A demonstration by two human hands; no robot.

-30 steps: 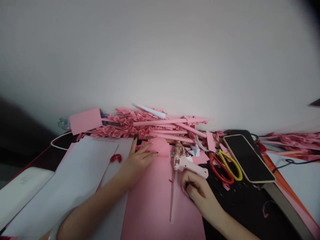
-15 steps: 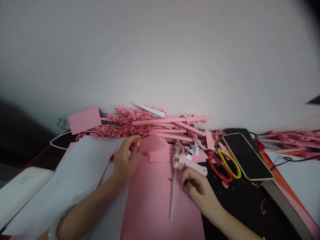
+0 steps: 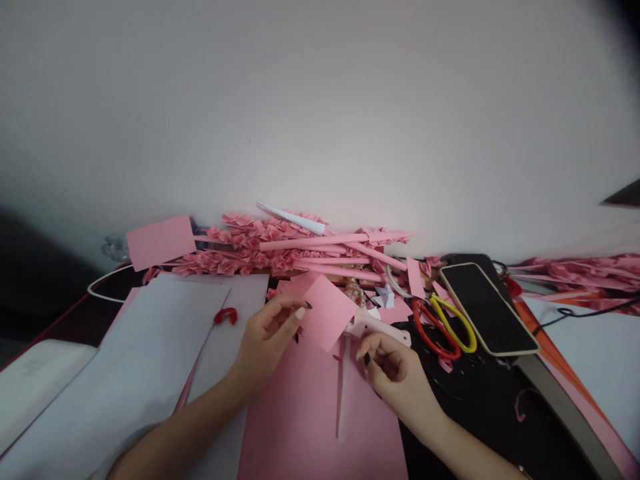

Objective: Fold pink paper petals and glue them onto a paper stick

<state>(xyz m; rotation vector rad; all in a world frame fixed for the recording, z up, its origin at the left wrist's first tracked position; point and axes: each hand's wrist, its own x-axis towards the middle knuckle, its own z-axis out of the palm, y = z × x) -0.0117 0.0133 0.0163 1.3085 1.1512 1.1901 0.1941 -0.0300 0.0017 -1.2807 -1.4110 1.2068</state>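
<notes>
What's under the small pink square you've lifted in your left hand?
Below the small pink square, pinched by the left hand, lie the large pink sheet and the pale glue gun, whose nozzle end the square covers. The right hand sits beside it.

Setting: home craft desk pushed against a plain white wall (image 3: pixel 320 100). Evidence: heap of pink paper roses and rolled paper sticks (image 3: pixel 280 250) at 12 o'clock; glue gun (image 3: pixel 373 321) near centre; scissors with red and yellow handles (image 3: pixel 443 323) and phone (image 3: pixel 487 307) at 3 o'clock; white paper sheets (image 3: pixel 145 353) at 9 o'clock.
</notes>
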